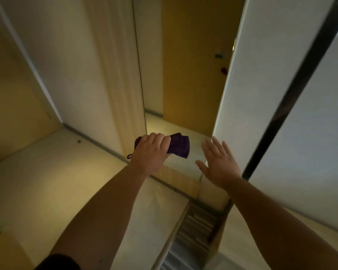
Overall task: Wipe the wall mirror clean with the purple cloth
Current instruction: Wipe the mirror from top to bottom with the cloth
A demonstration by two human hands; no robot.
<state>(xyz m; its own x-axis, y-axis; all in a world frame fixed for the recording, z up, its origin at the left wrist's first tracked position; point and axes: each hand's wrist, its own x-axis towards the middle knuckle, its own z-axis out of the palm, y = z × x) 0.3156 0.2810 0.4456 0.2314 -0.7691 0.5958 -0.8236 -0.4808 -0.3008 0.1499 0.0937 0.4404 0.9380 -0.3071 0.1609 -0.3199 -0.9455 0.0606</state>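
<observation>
left hand [150,152] is clenching the purple cloth [179,146] at frame centre, bunched cloth sticking out to the right of the fist, against the wall mirror's [183,75] lower part | right hand [219,162] is hovering released, fingers spread, right of centre, just beside the cloth | mirror is filling the upper centre, reflecting a brown door

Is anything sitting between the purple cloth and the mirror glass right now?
Nothing visible. The left hand grips the purple cloth right at the lower part of the wall mirror; the right hand, fingers spread, is off to the side, not in the cloth's path.
</observation>
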